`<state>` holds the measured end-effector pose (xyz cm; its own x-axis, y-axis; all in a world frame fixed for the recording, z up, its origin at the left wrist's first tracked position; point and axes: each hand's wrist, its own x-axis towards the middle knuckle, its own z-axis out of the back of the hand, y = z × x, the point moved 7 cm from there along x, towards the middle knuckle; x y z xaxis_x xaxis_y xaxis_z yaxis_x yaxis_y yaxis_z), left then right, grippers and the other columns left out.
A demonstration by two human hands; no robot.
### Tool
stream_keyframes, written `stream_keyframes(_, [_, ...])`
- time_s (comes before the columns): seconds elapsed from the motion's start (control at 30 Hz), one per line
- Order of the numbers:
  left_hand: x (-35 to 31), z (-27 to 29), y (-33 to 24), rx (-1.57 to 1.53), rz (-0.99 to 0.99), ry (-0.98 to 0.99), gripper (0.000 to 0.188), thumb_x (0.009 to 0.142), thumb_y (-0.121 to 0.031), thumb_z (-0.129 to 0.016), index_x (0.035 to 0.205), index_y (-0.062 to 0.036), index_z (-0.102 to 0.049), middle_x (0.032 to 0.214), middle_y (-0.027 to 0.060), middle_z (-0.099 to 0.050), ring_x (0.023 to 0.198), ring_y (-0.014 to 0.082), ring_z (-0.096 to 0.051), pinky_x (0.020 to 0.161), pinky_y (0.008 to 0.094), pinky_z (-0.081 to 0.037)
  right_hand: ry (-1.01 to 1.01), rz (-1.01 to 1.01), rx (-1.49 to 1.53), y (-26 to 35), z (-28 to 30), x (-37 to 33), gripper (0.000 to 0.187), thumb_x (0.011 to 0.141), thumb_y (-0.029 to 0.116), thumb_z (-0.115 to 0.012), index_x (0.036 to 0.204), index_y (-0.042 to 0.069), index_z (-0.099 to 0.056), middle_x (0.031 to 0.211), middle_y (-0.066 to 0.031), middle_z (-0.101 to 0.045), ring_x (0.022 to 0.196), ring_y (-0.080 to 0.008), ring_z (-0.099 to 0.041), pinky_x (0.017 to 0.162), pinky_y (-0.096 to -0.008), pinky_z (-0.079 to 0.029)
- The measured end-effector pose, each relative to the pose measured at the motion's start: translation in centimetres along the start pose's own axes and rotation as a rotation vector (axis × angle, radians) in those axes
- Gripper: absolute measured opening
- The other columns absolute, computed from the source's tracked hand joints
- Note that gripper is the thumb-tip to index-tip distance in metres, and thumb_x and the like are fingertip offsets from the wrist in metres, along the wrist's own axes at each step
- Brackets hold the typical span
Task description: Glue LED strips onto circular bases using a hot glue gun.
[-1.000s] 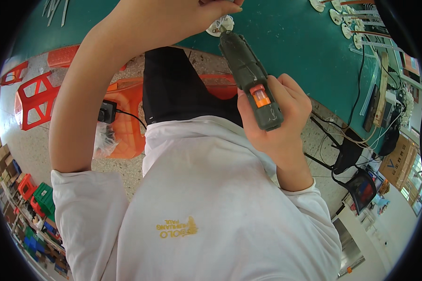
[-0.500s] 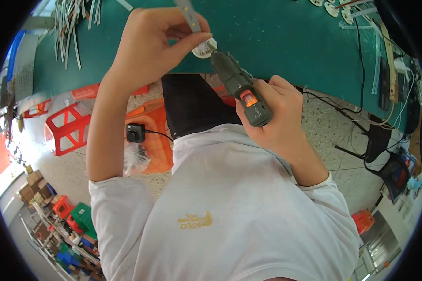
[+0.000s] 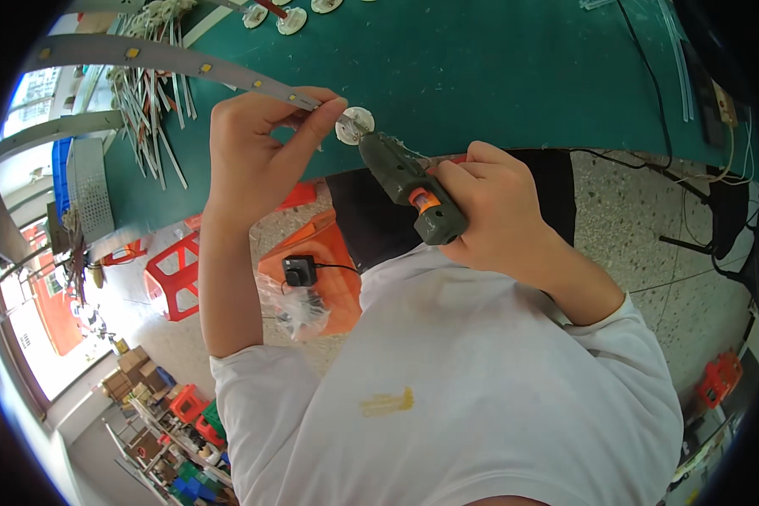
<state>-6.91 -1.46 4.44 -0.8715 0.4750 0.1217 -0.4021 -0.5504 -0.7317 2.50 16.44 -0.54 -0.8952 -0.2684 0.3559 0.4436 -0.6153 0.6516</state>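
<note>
1. Gripping the LED strip (image 3: 207, 69) near its end, between thumb and fingers of the left hand (image 3: 266, 156); best pinched firmly, lest the long free part twist it.
2. Gripping the dark glue gun (image 3: 401, 173) in the right hand (image 3: 499, 202); better to steady the wrist and aim the nozzle precisely.
3. Find the white disc (image 3: 353, 117) just beyond the left fingertips, by the near edge of the green table (image 3: 497, 76), with the nozzle at it; cannot tell whether touching.
4. Squeeze gently, and spare the fingertips from a probably hot tip.
</note>
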Motion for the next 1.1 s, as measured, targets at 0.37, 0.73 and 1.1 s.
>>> stream_keyframes(0.37, [0.3, 0.3, -0.8, 0.014, -0.017, -0.019, 0.008, 0.088, -0.004, -0.074, 0.091, 0.0024, -0.076, 0.073, 0.0099, -0.070, 0.065, 0.0157, -0.067, 0.060, 0.0264, -0.051, -0.012, 0.005, 0.003, -0.2, 0.0, -0.3, 0.022, 0.068, 0.017, -0.074, 0.085, 0.006, -0.069, 0.065, -0.0031, -0.062, 0.058, -0.0215, -0.048, 0.054, -0.0324, -0.042])
stream_keyframes(0.73, [0.5, 0.2, -1.5, 0.065, -0.086, 0.020, 0.005, 0.087, -0.001, -0.070, 0.090, 0.0016, -0.073, 0.079, 0.0098, -0.070, 0.068, 0.0164, -0.066, 0.060, 0.0266, -0.049, -0.006, -0.006, -0.002, -0.4, 0.1, -0.1, 0.021, 0.067, 0.016, -0.074, 0.084, 0.005, -0.068, 0.064, -0.0041, -0.061, 0.057, -0.0222, -0.047, 0.053, -0.0327, -0.041])
stream_keyframes(1.1, [0.7, 0.1, -1.6, 0.082, -0.113, 0.033, 0.008, 0.088, -0.002, -0.068, 0.092, 0.0009, -0.074, 0.082, 0.0097, -0.073, 0.068, 0.0156, -0.066, 0.061, 0.0265, -0.049, -0.015, 0.008, 0.015, -0.3, 0.2, -0.2, 0.020, 0.068, 0.017, -0.073, 0.083, 0.005, -0.068, 0.064, -0.0045, -0.061, 0.057, -0.0232, -0.048, 0.053, -0.0335, -0.042])
